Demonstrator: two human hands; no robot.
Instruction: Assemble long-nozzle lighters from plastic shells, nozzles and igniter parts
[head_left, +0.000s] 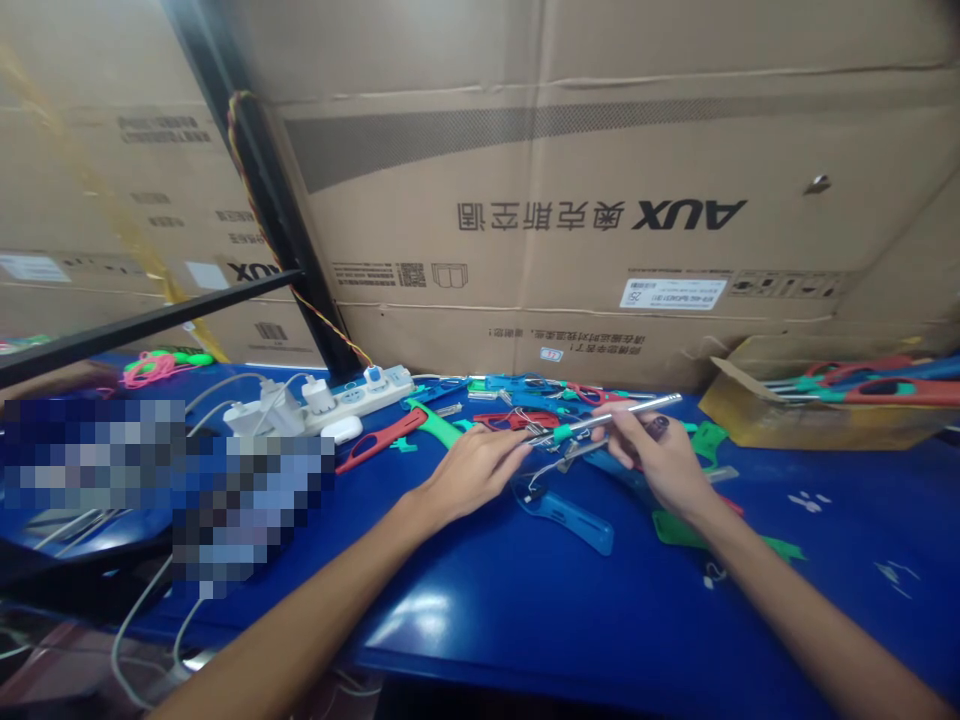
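Observation:
Over the blue table (480, 600), my left hand (472, 468) is closed with its fingertips at small metal parts by the left end of a silver metal tube (646, 405) with a green collar (562, 433). My right hand (656, 450) wraps round the tube's right part; a dark-handled tool (657, 428) also shows in that hand. Below the hands lies a translucent blue plastic shell (574, 520) with thin wires at its upper end. Green shell pieces (679, 528) rest under my right wrist, and a red shell (386, 440) lies left of my left hand.
An open carton (817, 425) of lighter-like items stands at the right back. A white power strip (360, 398) with plugs and cables is at the left back. Large cardboard (525, 240) stands behind. Another person's hand (75, 378) shows at the far left.

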